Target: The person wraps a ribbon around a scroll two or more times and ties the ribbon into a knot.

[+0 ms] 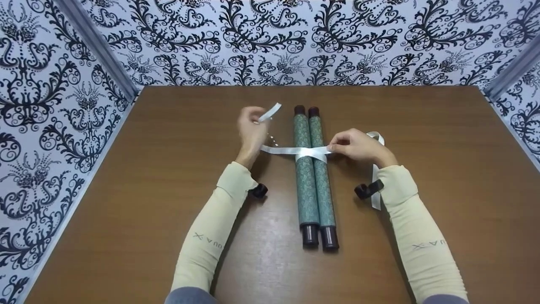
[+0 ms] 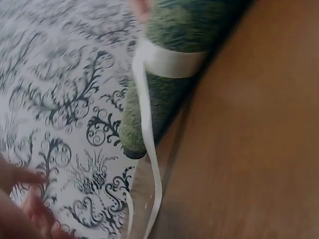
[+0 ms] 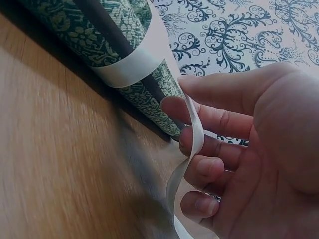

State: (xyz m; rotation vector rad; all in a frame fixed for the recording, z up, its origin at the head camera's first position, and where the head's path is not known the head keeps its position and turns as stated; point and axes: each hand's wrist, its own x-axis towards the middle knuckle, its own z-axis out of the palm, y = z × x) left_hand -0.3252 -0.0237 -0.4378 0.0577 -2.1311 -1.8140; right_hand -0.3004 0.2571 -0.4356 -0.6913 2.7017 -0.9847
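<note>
Two green patterned rolls (image 1: 306,181) with dark end caps lie side by side on the table. A white satin ribbon (image 1: 310,153) wraps round them and crosses on top. On the right, my right hand (image 1: 356,143) pinches the ribbon between thumb and index finger; its tail trails past the other fingers in the right wrist view. My left hand (image 1: 252,128), blurred, is left of the rolls beside the ribbon's other tail. In the left wrist view, the left fingers (image 2: 37,211) are apart from the ribbon strand (image 2: 147,119), with no ribbon visible between them.
The brown wooden table (image 1: 147,169) meets patterned black-and-white walls (image 1: 270,38) at the back and sides. A loose ribbon length (image 1: 376,198) hangs by the right wrist. Black wrist straps (image 1: 258,191) stick out from the pale sleeves (image 1: 206,236).
</note>
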